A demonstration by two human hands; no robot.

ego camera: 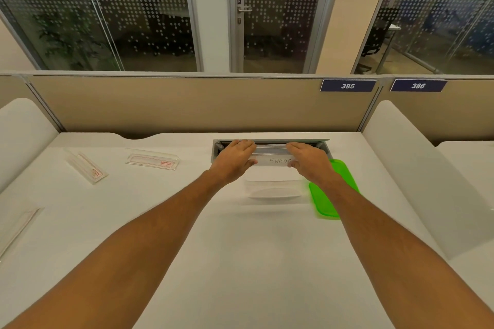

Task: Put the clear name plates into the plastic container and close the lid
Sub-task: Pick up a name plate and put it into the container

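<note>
Both my hands hold one clear name plate (272, 161) marked "SIGMA" by its ends, over the far rim of the clear plastic container (274, 187). My left hand (235, 159) grips its left end and my right hand (307, 161) its right end. The green lid (327, 200) lies flat on the desk against the container's right side, partly under my right forearm. Three more clear name plates lie on the desk to the left: one (153, 161) near the middle, one (87, 167) farther left, one (18, 230) at the left edge.
A metal cable tray opening (324, 145) is sunk into the white desk (240, 262) just behind my hands. Beige partition panels (187, 104) close the back, with number plates 385 and 386. White side dividers (417, 168) flank the desk.
</note>
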